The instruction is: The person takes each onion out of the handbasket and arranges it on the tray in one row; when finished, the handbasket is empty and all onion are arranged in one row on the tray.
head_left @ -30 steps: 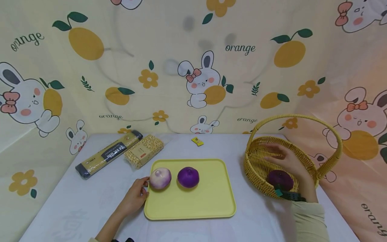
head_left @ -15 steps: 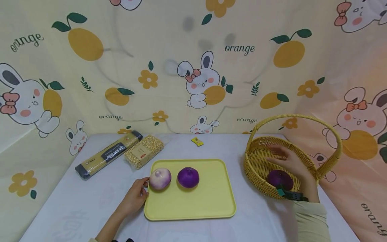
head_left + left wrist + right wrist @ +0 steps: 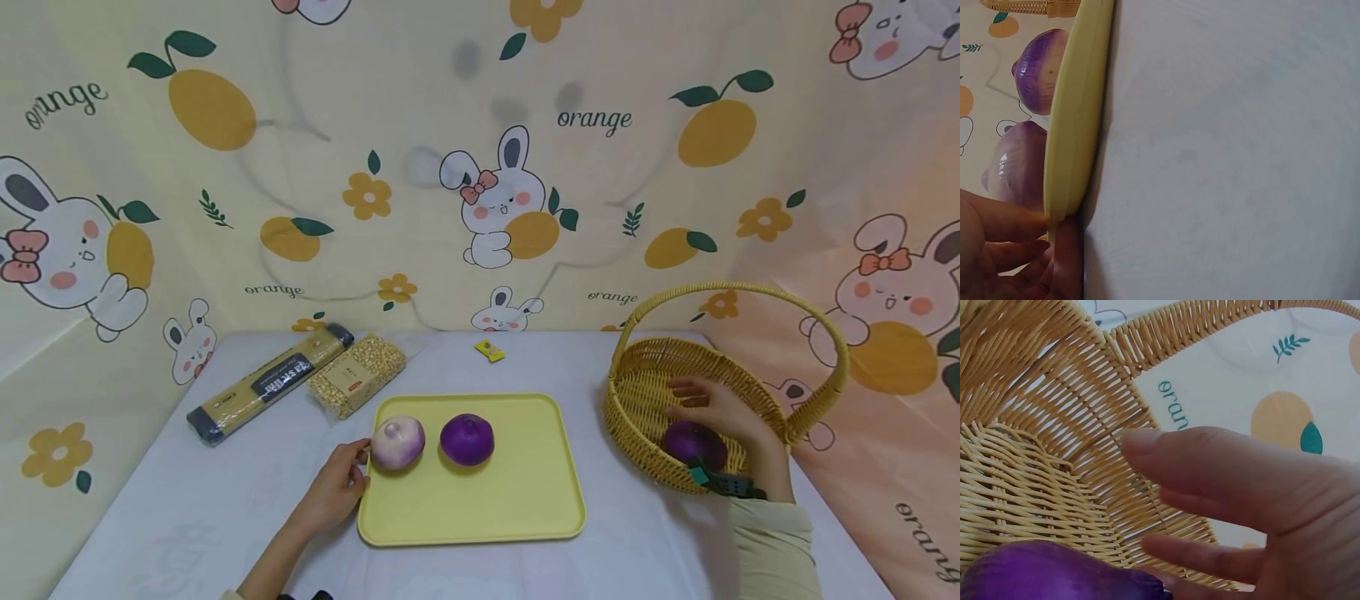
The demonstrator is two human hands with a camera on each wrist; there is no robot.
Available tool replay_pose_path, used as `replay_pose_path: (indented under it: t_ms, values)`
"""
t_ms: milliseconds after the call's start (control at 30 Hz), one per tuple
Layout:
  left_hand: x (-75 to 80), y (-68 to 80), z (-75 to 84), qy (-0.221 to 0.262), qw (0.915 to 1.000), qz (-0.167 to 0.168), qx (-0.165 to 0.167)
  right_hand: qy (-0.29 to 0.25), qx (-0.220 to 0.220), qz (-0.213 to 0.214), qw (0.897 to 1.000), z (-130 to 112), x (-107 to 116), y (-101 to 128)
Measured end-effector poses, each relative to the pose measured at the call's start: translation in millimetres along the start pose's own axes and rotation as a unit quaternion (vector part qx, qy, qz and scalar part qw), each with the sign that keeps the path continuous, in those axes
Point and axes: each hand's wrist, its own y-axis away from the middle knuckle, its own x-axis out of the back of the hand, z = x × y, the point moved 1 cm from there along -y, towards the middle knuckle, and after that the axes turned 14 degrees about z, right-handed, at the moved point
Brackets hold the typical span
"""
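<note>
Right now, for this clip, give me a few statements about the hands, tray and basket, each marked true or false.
1. Two onions sit on the yellow tray: a pale onion and a purple onion. True.
2. The basket is empty. False: a dark purple onion lies in it.
3. The left hand touches the tray's left edge. True.
4. The right hand rests flat on the table. False: it is inside the basket, fingers spread over the onion there.
5. The long noodle packet lies on the tray. False: it lies on the table behind it.

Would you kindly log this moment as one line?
left hand: touching tray corner | right hand: open over purple onion in basket | tray: two onions
</note>
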Motion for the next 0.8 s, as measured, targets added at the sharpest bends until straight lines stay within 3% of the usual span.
replay_pose_path:
  t_ms: [267,600,800]
  values:
    - [0.7,0.2,1.6,-0.003,1.0,-0.004,0.004,-0.019,0.008,-0.059,0.998,0.9,-2.3,1.2]
    - [0.0,0.3,2.5,-0.006,1.0,-0.001,-0.002,-0.02,-0.032,-0.104,0.994,-0.4,-3.6,5.4]
    - [0.6,0.5,3.1,-0.011,0.9999,-0.001,-0.003,-0.031,-0.024,-0.139,0.99,2.6,-5.1,5.4]
